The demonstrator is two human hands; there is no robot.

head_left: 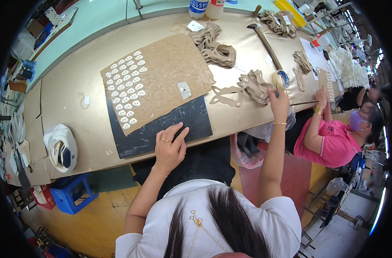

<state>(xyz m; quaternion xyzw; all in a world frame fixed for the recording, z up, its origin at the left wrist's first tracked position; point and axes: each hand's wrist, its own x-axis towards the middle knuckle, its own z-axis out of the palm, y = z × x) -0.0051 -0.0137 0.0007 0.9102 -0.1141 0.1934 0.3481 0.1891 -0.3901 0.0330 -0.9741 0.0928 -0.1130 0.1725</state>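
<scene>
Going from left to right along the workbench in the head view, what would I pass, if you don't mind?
White cap → brown board with white cutouts → left hand on the black mat → tan cutout stack → tape roll at the right hand.

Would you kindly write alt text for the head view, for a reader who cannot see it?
Seen from above, a person's left hand rests on a dark mat under a brown board of white pieces, while the right hand reaches a tape roll beside tan cutouts.

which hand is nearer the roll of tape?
Right. The right hand is stretched out to the roll of tape, its fingers at the roll's lower edge. The left hand lies far off to the left, flat on the black mat.
</scene>
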